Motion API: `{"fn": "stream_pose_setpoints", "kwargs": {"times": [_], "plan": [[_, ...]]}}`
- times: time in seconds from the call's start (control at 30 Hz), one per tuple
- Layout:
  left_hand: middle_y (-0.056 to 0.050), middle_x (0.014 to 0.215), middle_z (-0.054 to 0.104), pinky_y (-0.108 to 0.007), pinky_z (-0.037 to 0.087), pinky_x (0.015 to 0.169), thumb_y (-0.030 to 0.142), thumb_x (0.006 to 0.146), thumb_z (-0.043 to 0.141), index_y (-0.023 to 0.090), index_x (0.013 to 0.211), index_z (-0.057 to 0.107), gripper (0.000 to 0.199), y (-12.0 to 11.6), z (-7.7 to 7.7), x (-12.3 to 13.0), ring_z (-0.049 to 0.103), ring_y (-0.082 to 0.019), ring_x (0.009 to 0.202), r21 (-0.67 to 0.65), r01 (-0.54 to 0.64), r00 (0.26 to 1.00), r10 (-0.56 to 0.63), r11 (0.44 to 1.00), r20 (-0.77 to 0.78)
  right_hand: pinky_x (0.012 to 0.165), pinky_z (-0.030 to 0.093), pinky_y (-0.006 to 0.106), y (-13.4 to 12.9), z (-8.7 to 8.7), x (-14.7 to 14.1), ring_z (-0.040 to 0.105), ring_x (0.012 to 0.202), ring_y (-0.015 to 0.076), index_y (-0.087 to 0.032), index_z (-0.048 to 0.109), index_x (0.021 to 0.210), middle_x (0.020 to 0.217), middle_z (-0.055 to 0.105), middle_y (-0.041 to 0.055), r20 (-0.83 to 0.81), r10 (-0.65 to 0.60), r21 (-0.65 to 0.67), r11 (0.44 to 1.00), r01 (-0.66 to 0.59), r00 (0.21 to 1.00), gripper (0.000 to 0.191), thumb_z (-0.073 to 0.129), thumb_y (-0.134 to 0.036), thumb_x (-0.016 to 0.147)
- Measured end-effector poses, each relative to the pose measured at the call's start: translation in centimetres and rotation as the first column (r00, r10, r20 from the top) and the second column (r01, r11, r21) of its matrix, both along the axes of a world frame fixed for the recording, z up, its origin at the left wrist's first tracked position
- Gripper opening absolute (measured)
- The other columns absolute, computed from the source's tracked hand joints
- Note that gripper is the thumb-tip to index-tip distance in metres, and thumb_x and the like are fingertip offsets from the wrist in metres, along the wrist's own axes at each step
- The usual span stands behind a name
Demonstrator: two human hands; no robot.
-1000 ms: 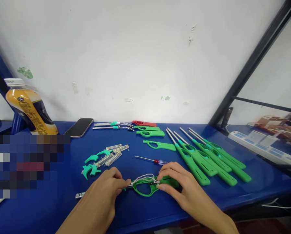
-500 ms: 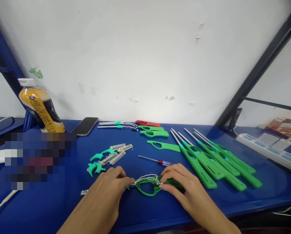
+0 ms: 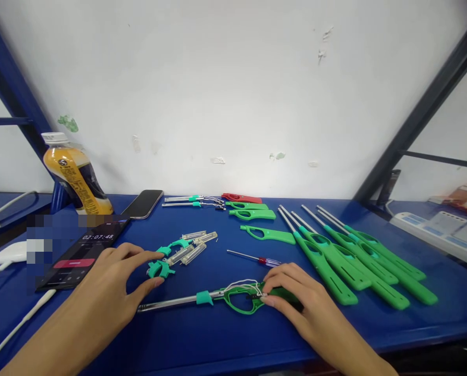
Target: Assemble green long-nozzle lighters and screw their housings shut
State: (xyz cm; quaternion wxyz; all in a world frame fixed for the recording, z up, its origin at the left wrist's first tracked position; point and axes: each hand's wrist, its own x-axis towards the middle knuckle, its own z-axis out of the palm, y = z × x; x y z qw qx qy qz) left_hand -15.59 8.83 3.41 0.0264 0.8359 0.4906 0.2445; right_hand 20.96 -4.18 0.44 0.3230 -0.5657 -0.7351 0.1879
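Note:
Near the table's front lies a gas lighter (image 3: pixel 239 308) with an opened green handle, its metal barrel pointing left and a teal collar on the barrel. White wires loop over its trigger opening. My right hand (image 3: pixel 301 297) grips the handle end, thumb and fingers pinched at the wires. My left hand (image 3: pixel 118 279) is empty, thumb and fingers apart, beside the teal triggers (image 3: pixel 160 269). Clear fuel tanks (image 3: pixel 194 253) lie just right of the triggers. A screwdriver (image 3: pixel 262 260) with a red and clear handle rests above my right hand.
Several whole green lighters (image 3: pixel 327 266) lie at the right. Loose green handle shells (image 3: pixel 268 234), a red shell (image 3: pixel 243 198) and wired barrels (image 3: pixel 180 201) are further back. At the left are a bottle (image 3: pixel 79 180), a dark phone (image 3: pixel 145 202) and a phone with a timer (image 3: pixel 84 250).
My left hand has let go of the lighter's barrel and moved left to the teal triggers, its fingers spreading. My right hand stays on the handle. The view has shifted slightly.

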Motion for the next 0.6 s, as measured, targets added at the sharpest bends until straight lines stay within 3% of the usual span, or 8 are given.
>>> {"fn": "stream_pose_setpoints", "kwargs": {"times": [0.27,0.47,0.6], "plan": [[-0.012,0.113,0.073,-0.052,0.056,0.090,0.043,0.098,0.060,0.030,0.108,0.085,0.030,1.3,-3.2,0.5,0.065,-0.038,0.101,0.100,0.033,0.999,-0.031,0.994,-0.020,0.102,0.051,0.035,-0.1,0.1,0.0,0.067,0.114,0.0209,-0.032,0.068,0.108,0.117,0.073,-0.0019,0.011,0.023,0.051,0.998,-0.024,1.000,0.009,0.063,-0.029,0.115],[-0.011,0.111,0.074,-0.049,0.055,0.090,0.047,0.097,0.062,0.029,0.098,0.083,0.028,1.5,-2.9,0.5,0.064,-0.036,0.098,0.105,0.050,0.999,-0.051,0.993,0.007,0.101,0.051,0.038,-0.1,0.2,-0.2,0.070,0.112,0.0228,-0.031,0.067,0.110,0.116,0.075,-0.0010,0.072,0.025,0.116,0.993,-0.033,0.997,0.007,0.063,-0.027,0.115],[-0.007,0.106,0.079,-0.046,0.056,0.090,0.058,0.098,0.065,0.028,0.094,0.080,0.034,0.7,-1.7,1.4,0.069,-0.035,0.098,0.100,0.034,0.993,-0.045,0.994,0.105,0.107,0.048,0.041,-0.2,0.2,-0.2,0.071,0.113,0.0227,-0.031,0.065,0.111,0.118,0.075,-0.0016,0.108,0.019,0.112,0.993,-0.032,0.994,0.009,0.060,-0.026,0.116]]}}
